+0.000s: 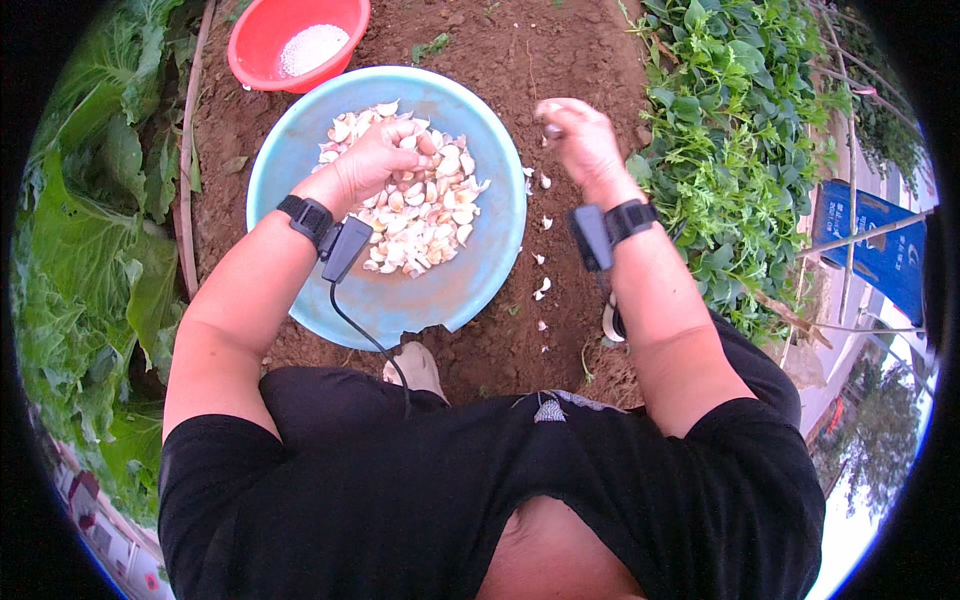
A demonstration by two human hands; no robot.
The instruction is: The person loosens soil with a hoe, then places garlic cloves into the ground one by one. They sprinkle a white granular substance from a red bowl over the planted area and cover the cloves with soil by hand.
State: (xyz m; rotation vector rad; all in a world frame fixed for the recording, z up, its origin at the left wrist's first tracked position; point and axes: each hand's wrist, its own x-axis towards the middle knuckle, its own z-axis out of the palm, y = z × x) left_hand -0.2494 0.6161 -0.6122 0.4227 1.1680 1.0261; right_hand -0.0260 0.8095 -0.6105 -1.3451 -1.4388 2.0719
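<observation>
A wide light-blue plastic basin with a broken near rim holds a heap of peeled-apart garlic cloves. Over that heap, my left hand has its fingers curled, with cloves showing between thumb and fingers. My right hand is to the right of the basin, low above the brown soil, its fingers bent and partly blurred. A small greyish spot shows at its fingers; whether that is a clove cannot be made out. Below this hand, a row of single garlic cloves runs along the soil towards me.
A red plastic bowl with white granules stands beyond the basin. Large leafy vegetables border the left, behind a wooden pole. Dense green plants line the right, with sticks and a blue printed sheet past them. My shoe is by the basin's broken rim.
</observation>
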